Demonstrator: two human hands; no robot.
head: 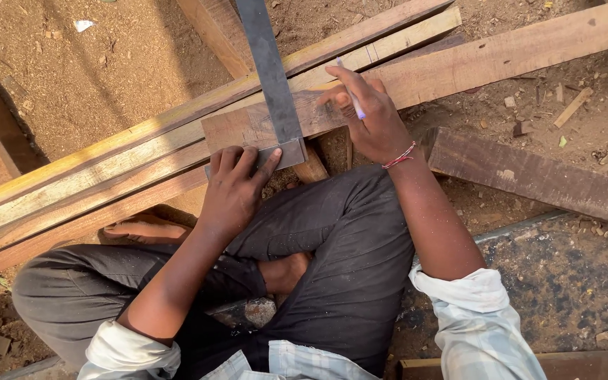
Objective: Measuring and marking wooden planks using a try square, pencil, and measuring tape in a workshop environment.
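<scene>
The left hand [233, 184] lies flat and spread over the stock of a metal try square [276, 91], fingers fanned and thumb stretched toward the stock's right end, pressing it against the near edge of a reddish wooden plank [501, 56]. The square's dark blade runs up and away across the plank's face and leaves the top of the picture. The right hand [371, 116] is half closed around a pale pen [355, 102], pinched between thumb and first fingers, with the fingertips resting on the plank just right of the blade — whether the pen tip touches the wood cannot be told. A red thread band [400, 156] circles that wrist.

The plank lies slanting, its near-left end right at the square and its far end rising to the upper right corner. Behind it, touching or just beside it, several paler long boards [107, 169] run the same slant down to the left edge. A darker short board [529, 176] lies on the ground to the right, apart from the plank. The person sits cross-legged in dark trousers [346, 260], knees close under the plank's near edge — little free room there. Open sawdust-covered ground [107, 63] lies beyond the boards at upper left, and scrap chips scatter at right
</scene>
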